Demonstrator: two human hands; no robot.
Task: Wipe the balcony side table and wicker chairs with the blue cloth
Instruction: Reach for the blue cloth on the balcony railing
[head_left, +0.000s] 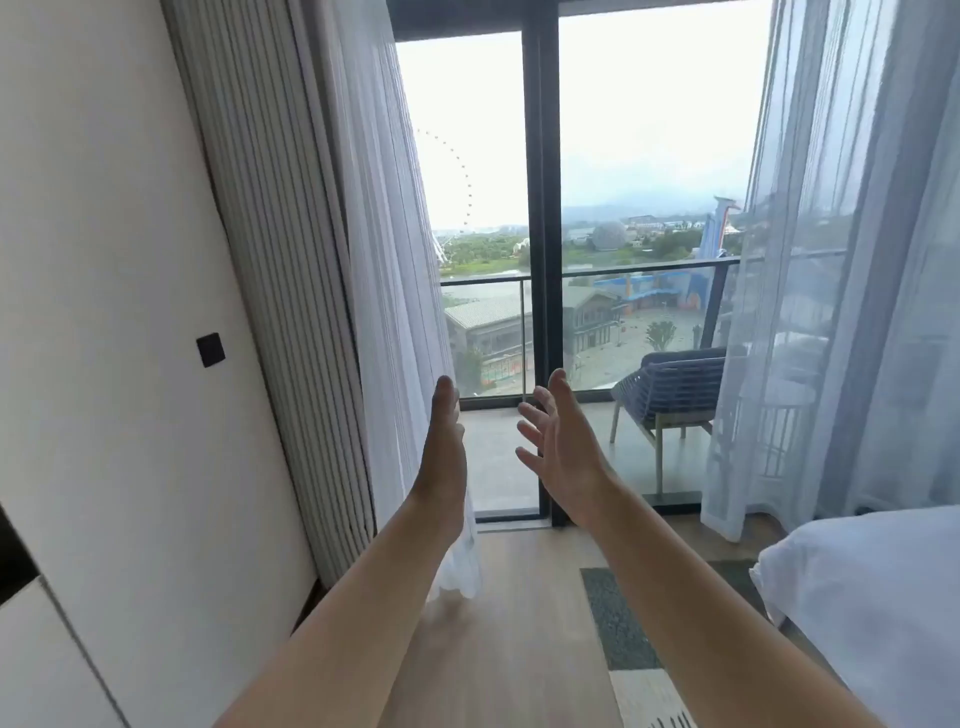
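Wood floor (498, 623), glass door (644, 260), bed (872, 597).

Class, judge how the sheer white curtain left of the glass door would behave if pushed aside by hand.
The sheer white curtain is probably floppy and light: it hangs in soft folds and daylight shows through. It would likely bunch rather than slide stiffly, since its hem pools on the wooden floor.
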